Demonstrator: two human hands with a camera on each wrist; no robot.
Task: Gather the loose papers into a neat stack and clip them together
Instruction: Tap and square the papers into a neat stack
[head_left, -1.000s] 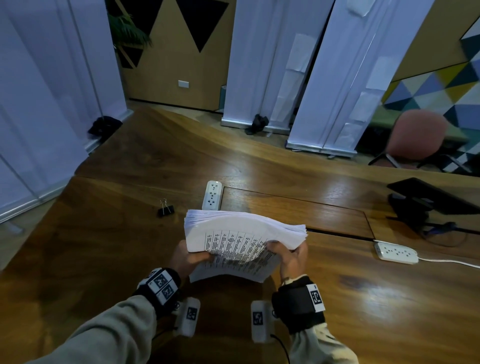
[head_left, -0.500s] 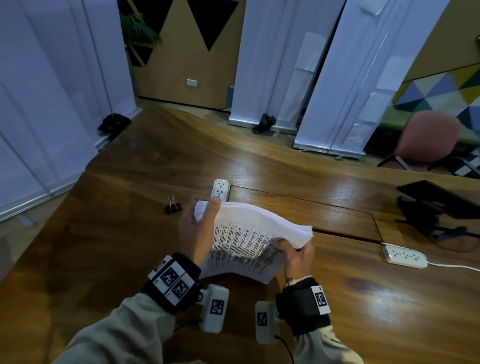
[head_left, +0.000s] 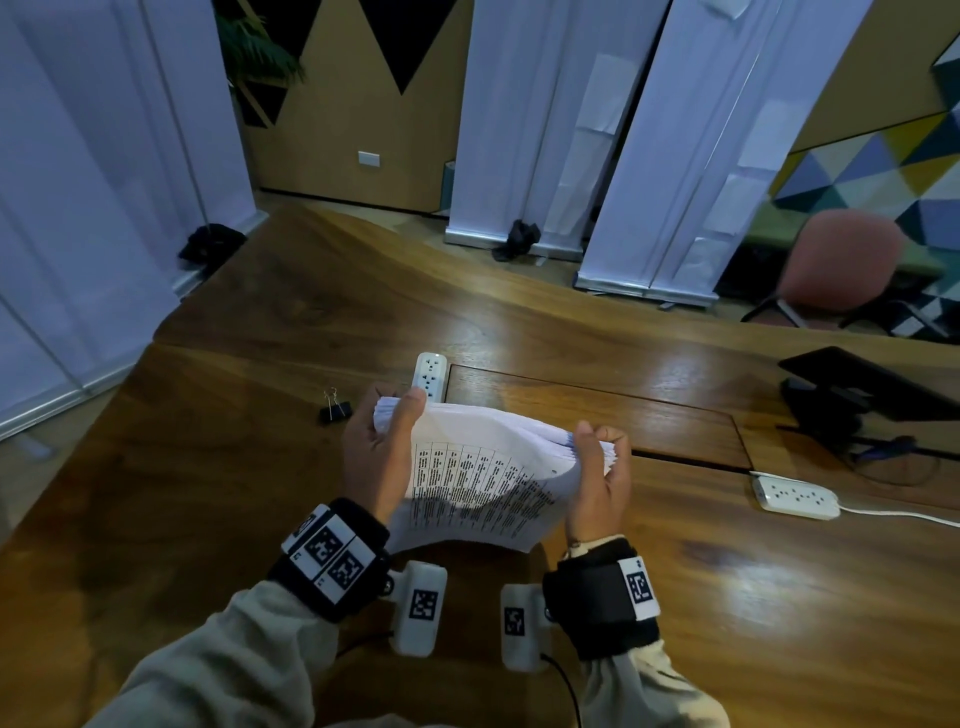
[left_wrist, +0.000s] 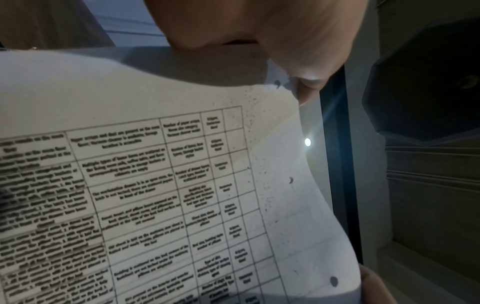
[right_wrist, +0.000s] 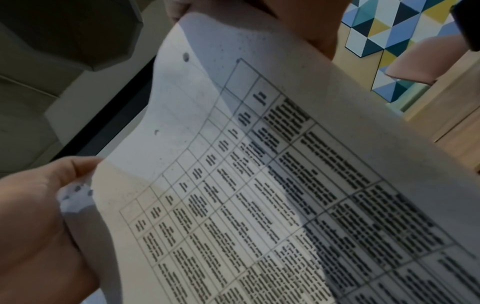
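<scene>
**Square the stack before you reach for the clip**

Nearest you, the stack's (head_left: 483, 483) lower edge hangs free and bows toward your wrists, so the sheets are not yet flush. Your left hand (head_left: 376, 452) grips the stack's left side, thumb (head_left: 408, 415) over the top corner and fingers curled behind. Your right hand (head_left: 597, 478) grips the opposite side, thumb on the printed face, fingers wrapped round the fanned edge. Both hands are closed on the paper, which is lifted off the table (head_left: 234, 467).

To do this step well, I judge you should loosen both grips just enough for the sheets to slide, stand the stack on its long edge on the table below your hands, and tap it down. Then turn it and tap a short edge. Keep your palms flat against the sides as guides; a hard pinch will lock the fanning in place.

Beyond your left thumb, the clip (head_left: 332, 408) sits on the table, close by but apart from the stack. Once the edges are even, hold the stack with your right hand alone and take the clip with your left.
</scene>
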